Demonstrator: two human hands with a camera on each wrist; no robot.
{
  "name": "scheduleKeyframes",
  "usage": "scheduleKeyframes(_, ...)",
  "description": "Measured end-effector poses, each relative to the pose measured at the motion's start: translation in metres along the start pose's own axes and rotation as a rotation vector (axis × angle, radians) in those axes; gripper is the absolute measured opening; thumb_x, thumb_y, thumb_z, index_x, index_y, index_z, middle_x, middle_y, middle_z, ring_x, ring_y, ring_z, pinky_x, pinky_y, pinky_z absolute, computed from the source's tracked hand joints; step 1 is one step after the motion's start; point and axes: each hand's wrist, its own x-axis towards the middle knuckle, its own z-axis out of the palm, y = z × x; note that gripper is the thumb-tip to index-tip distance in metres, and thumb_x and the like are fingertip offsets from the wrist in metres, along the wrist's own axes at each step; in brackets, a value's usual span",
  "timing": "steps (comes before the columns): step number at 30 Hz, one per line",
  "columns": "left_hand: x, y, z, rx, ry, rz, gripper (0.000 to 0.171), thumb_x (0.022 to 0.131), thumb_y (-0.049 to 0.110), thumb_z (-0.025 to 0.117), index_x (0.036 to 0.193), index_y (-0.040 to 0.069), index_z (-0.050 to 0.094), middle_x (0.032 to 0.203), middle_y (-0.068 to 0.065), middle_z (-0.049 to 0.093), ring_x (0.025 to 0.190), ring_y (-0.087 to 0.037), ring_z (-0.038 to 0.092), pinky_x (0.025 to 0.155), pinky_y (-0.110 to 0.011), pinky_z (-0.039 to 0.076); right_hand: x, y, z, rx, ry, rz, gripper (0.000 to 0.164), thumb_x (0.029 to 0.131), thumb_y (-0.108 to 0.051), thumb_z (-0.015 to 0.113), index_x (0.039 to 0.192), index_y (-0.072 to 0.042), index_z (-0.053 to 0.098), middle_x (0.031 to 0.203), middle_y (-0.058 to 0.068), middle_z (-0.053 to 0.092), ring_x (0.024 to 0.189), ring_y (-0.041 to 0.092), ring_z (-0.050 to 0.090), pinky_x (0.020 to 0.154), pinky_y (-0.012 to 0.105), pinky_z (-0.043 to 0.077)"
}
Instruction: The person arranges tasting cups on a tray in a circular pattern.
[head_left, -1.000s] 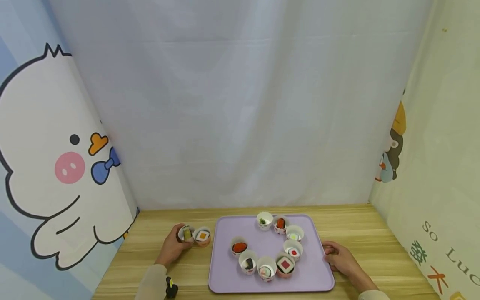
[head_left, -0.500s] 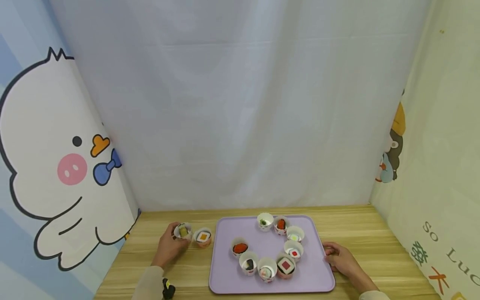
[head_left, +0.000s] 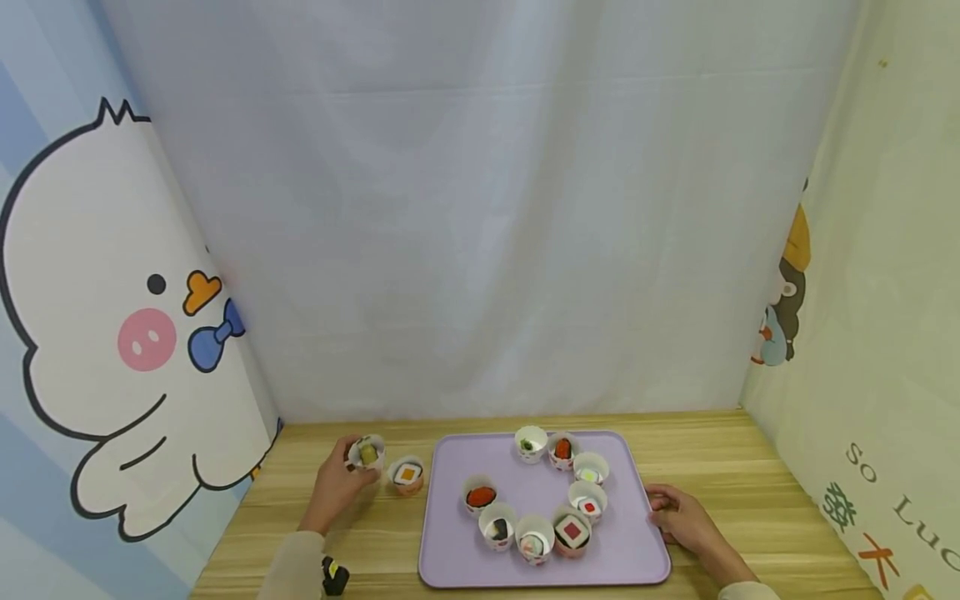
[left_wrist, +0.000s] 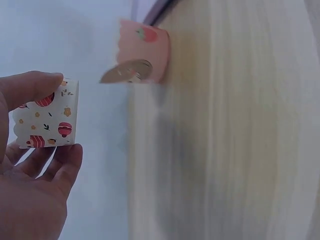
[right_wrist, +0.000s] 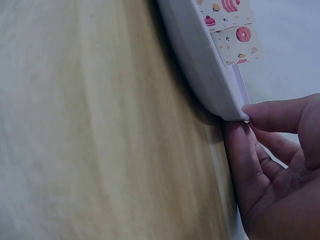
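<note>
My left hand (head_left: 333, 492) grips a white paper baking cup (left_wrist: 55, 117) printed with small cakes, thumb on one side and fingers on the other. A yellow-green sushi-like piece (head_left: 367, 453) sits inside it. In the left wrist view this cup is held up off the wooden table. Just to its right stands a pink baking cup (head_left: 406, 482) with a white piece that has an orange square on top. At the right, my right hand (head_left: 684, 521) pinches the rim of the lilac tray (head_left: 626, 554); the right wrist view shows thumb above, fingers below.
On the tray, several patterned cups (head_left: 497, 537) holding sushi-like pieces form a curve open to the upper left. The wooden table (head_left: 720, 467) runs back to a white curtain (head_left: 480, 250). Printed cartoon cloths hang on both sides. A black strap (head_left: 335, 577) is at the left wrist.
My left hand has lifted the white baking cup and carried it slightly left and back, widening the gap to the pink cup. The right hand and tray have stayed put.
</note>
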Motion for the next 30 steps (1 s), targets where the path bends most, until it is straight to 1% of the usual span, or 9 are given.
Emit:
scheduleKeyframes(6, 0.003, 0.018, 0.003, 0.004, 0.017, 0.055, 0.065, 0.083, 0.014, 0.076, 0.139, 0.003, 0.043, 0.134, -0.022, 0.055, 0.125, -0.037, 0.053, 0.103, -0.050, 0.046, 0.001, 0.001, 0.000, -0.008, -0.003, 0.004, 0.048, 0.083, 0.005, 0.061, 0.131, 0.008, 0.053, 0.099, 0.011, 0.058, 0.080, 0.015, 0.056, 0.059, 0.030, 0.052)
scheduleKeyframes(10, 0.002, 0.034, 0.005, -0.010, 0.015, 0.085, 0.064, 0.082, 0.012, 0.077, 0.137, 0.004, 0.045, 0.131, -0.020, 0.058, 0.122, -0.035, 0.055, 0.102, -0.049, 0.046, 0.002, 0.001, 0.000, -0.008, -0.007, 0.006, 0.048, 0.084, 0.005, 0.061, 0.131, 0.007, 0.053, 0.100, 0.012, 0.058, 0.081, 0.015, 0.056, 0.059, 0.031, 0.052)
scheduleKeyframes(16, -0.002, 0.059, 0.010, -0.013, 0.007, 0.098, 0.066, 0.083, 0.017, 0.077, 0.139, 0.004, 0.044, 0.130, -0.019, 0.058, 0.119, -0.033, 0.057, 0.099, -0.048, 0.049, 0.001, 0.000, 0.000, -0.010, -0.003, 0.009, 0.048, 0.084, 0.005, 0.061, 0.131, 0.007, 0.053, 0.101, 0.012, 0.058, 0.081, 0.016, 0.056, 0.059, 0.031, 0.052)
scheduleKeyframes(19, -0.002, 0.069, 0.014, -0.031, 0.011, 0.104, 0.065, 0.083, 0.017, 0.077, 0.138, 0.004, 0.044, 0.128, -0.020, 0.058, 0.117, -0.034, 0.057, 0.099, -0.048, 0.049, 0.001, 0.001, 0.000, -0.008, 0.000, 0.008, 0.048, 0.084, 0.005, 0.061, 0.131, 0.007, 0.053, 0.101, 0.012, 0.058, 0.081, 0.015, 0.056, 0.059, 0.030, 0.052)
scheduleKeyframes(24, -0.001, 0.082, 0.022, -0.061, 0.003, 0.120, 0.065, 0.083, 0.017, 0.077, 0.139, 0.005, 0.045, 0.128, -0.020, 0.058, 0.116, -0.034, 0.058, 0.098, -0.048, 0.049, 0.000, 0.001, 0.000, -0.006, -0.002, 0.003, 0.048, 0.084, 0.005, 0.061, 0.131, 0.008, 0.053, 0.100, 0.011, 0.058, 0.081, 0.015, 0.056, 0.059, 0.030, 0.053)
scheduleKeyframes(30, 0.001, 0.096, 0.038, -0.099, -0.015, 0.113, 0.066, 0.082, 0.016, 0.078, 0.139, 0.010, 0.045, 0.130, -0.017, 0.058, 0.116, -0.035, 0.060, 0.095, -0.047, 0.051, -0.001, 0.001, 0.000, -0.004, -0.004, 0.011, 0.049, 0.083, 0.005, 0.061, 0.130, 0.008, 0.053, 0.097, 0.008, 0.057, 0.080, 0.015, 0.056, 0.058, 0.030, 0.053)
